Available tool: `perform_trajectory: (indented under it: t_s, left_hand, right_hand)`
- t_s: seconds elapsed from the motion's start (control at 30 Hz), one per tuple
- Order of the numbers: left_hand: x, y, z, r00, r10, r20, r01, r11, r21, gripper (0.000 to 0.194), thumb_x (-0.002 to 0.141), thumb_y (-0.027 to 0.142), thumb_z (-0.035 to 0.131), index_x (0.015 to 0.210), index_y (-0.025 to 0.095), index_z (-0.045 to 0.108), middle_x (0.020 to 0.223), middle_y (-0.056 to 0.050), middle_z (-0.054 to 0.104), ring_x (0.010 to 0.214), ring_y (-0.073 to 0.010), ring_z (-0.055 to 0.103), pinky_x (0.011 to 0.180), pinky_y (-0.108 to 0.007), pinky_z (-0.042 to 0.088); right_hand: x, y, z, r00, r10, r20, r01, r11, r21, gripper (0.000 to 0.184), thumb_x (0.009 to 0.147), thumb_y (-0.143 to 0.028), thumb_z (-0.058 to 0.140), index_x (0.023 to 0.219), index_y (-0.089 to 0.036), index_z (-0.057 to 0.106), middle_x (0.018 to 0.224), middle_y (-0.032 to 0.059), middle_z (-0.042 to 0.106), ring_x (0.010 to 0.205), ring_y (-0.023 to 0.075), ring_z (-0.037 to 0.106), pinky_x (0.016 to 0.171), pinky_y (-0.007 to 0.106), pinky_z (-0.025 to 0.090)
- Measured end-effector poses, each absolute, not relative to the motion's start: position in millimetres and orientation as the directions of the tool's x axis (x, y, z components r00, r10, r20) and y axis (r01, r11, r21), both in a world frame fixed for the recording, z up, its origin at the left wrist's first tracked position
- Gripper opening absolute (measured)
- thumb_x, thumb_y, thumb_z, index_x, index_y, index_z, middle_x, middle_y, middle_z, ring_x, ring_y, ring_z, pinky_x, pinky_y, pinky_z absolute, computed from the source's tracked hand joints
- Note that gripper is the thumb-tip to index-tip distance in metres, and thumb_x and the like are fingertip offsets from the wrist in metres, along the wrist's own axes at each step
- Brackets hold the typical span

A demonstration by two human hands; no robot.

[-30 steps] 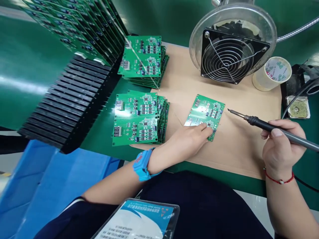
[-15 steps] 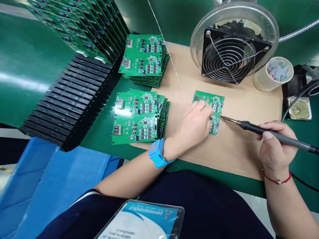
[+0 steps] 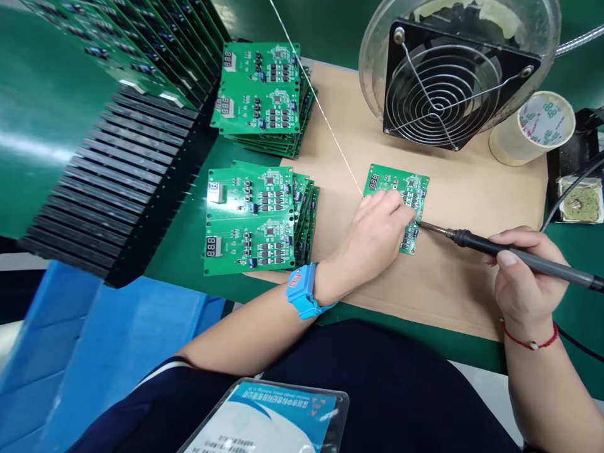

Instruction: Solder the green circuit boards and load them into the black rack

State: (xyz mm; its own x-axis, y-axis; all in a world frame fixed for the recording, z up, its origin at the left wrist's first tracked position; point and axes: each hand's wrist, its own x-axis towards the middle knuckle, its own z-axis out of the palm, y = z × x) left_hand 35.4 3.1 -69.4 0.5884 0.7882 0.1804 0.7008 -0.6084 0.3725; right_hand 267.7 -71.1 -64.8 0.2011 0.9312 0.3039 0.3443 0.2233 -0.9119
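A green circuit board (image 3: 413, 196) with a small digit display lies on brown cardboard. My left hand (image 3: 377, 229), with a blue strap on its wrist, rests over the board's left part, fingers pinched together. A thin silvery solder wire (image 3: 331, 129) slants from above into this hand. My right hand (image 3: 528, 274) grips a soldering iron (image 3: 495, 248) like a pen. The iron's tip meets the board near its right edge, close to my left fingertips. Those fingertips partly hide the contact spot.
Two stacks of circuit boards, a rear stack (image 3: 262, 88) and a front stack (image 3: 250, 220), stand left. Beyond them is a black slotted rack (image 3: 113, 182) holding upright boards. A fan (image 3: 436, 104) faces the cardboard (image 3: 453, 283). A tape roll (image 3: 533, 129) and sponge (image 3: 580, 200) are right.
The view has shifted slightly. My left fingers sit a little further right, nearer the iron's tip, and the solder wire now shows clearly down to them. The soldering iron stays at the board's right edge.
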Motion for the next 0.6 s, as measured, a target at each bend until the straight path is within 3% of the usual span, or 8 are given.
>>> perform_trajectory:
  t_s: [0.3, 0.6]
  left_hand:
    - [30.3, 0.1, -62.8, 0.553, 0.804, 0.219, 0.691, -0.590, 0.418, 0.038, 0.094, 0.005, 0.037, 0.113, 0.017, 0.067, 0.096, -0.008, 0.069, 0.093, -0.0246, 0.058, 0.085, -0.037, 0.046]
    - [35.1, -1.4, -72.2, 0.592, 0.776, 0.220, 0.673, -0.625, 0.395, 0.034, 0.097, 0.005, 0.039, 0.120, 0.016, 0.062, 0.096, -0.007, 0.071, 0.092, -0.0251, 0.057, 0.082, -0.037, 0.042]
  right_hand:
    - [264.4, -70.2, -61.3, 0.233, 0.915, 0.329, 0.307, 0.252, -0.918, 0.011, 0.083, -0.029, 0.071, 0.091, -0.025, 0.077, 0.076, -0.0013, 0.067, 0.060, 0.0152, 0.057, 0.053, 0.033, 0.040]
    - [267.8, -69.3, -65.9, 0.179, 0.910, 0.374, 0.323, 0.305, -0.896, 0.010, 0.084, -0.029, 0.071, 0.090, -0.025, 0.078, 0.076, -0.0007, 0.068, 0.062, 0.0158, 0.057, 0.053, 0.034, 0.039]
